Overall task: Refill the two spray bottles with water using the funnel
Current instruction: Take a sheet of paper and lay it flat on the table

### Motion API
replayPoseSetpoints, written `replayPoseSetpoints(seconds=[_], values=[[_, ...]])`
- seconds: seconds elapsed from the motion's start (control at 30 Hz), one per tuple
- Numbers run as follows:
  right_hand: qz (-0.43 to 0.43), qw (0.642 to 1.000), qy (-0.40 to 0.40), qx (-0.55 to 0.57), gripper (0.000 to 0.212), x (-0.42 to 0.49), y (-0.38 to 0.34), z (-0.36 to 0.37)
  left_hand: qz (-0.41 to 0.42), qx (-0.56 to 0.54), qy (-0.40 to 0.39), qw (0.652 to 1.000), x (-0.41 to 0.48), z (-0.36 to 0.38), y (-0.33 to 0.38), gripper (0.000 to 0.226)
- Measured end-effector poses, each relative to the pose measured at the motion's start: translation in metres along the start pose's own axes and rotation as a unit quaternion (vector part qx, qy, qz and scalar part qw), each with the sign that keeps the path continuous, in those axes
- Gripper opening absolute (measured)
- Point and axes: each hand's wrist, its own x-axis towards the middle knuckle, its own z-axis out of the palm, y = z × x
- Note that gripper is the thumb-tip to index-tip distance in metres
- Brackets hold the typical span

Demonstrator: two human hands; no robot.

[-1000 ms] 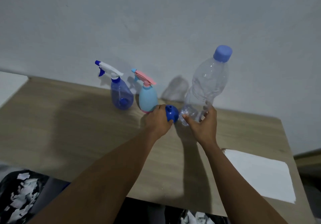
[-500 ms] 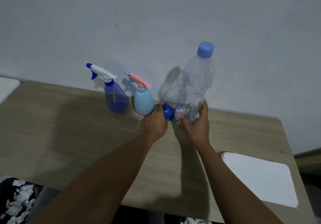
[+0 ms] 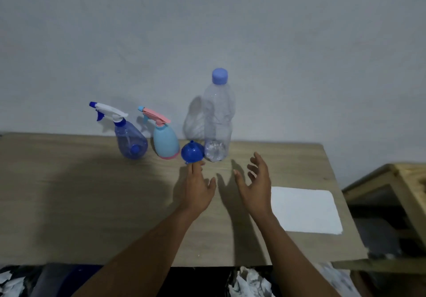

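Along the wall stand a clear blue spray bottle (image 3: 130, 143) with a white-and-blue trigger and a light blue spray bottle (image 3: 166, 143) with a pink trigger. A blue funnel (image 3: 192, 153) sits upside down on the wooden table (image 3: 69, 204), between the light blue bottle and a tall clear water bottle (image 3: 217, 121) with a purple cap. The water bottle holds only a little water at its base. My left hand (image 3: 197, 187) lies open, its fingertips touching the funnel's rim. My right hand (image 3: 254, 185) hovers open, just in front of the water bottle, apart from it.
A white sheet of paper (image 3: 304, 209) lies on the table's right part. A wooden frame (image 3: 396, 181) stands to the right of the table. A grey wall runs right behind the bottles. Patterned fabric shows below the table's near edge.
My right hand let go of the water bottle, which now stands upright. My left hand released the funnel onto the table and drew back. The view tilted upward.
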Motion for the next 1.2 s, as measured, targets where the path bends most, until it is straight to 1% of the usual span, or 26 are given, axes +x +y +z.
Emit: replayPoseSetpoints(seconds=[0.07,0.13,0.23,0.33,0.4,0.47,0.6,0.77,0.8,0.9,1.0,1.07,1.2], values=[[-0.020,0.999,0.023,-0.040,0.050,-0.012,0.007,-0.032,0.032,-0.011,-0.036,0.999,-0.017,0.011,0.017,0.041],[-0.043,0.992,0.048,-0.113,0.033,-0.019,0.020,-0.069,0.076,0.004,-0.072,0.994,-0.027,0.026,0.033,0.034],[-0.019,0.970,0.066,-0.232,0.024,-0.020,0.046,-0.124,0.136,0.076,-0.099,0.983,-0.031,0.054,0.047,0.030],[0.034,0.951,0.039,-0.304,0.026,-0.013,0.069,-0.166,0.162,0.151,-0.116,0.968,-0.029,0.082,0.061,0.037],[0.052,0.941,-0.001,-0.334,0.031,-0.010,0.079,-0.178,0.158,0.176,-0.124,0.964,-0.027,0.095,0.069,0.042],[0.055,0.935,-0.027,-0.349,0.035,-0.008,0.086,-0.183,0.146,0.191,-0.131,0.962,-0.025,0.105,0.077,0.041],[0.056,0.938,-0.034,-0.341,0.038,-0.006,0.091,-0.185,0.141,0.183,-0.109,0.967,-0.024,0.114,0.083,0.023],[0.046,0.931,-0.057,-0.357,0.045,-0.006,0.091,-0.188,0.175,0.177,-0.066,0.966,-0.029,0.117,0.084,0.007],[0.046,0.929,-0.066,-0.362,0.048,-0.005,0.090,-0.189,0.184,0.167,-0.059,0.967,-0.029,0.117,0.082,0.007],[0.041,0.920,-0.083,-0.381,0.051,-0.001,0.085,-0.189,0.205,0.131,-0.045,0.969,-0.032,0.118,0.076,0.019],[0.035,0.908,-0.090,-0.407,0.046,0.004,0.081,-0.186,0.234,0.111,-0.045,0.965,-0.035,0.118,0.075,0.025],[0.038,0.906,-0.082,-0.414,0.038,0.007,0.081,-0.186,0.251,0.100,-0.042,0.962,-0.036,0.118,0.075,0.027],[0.038,0.908,-0.047,-0.414,0.020,0.006,0.082,-0.186,0.234,0.063,-0.025,0.970,-0.038,0.119,0.075,0.026]])
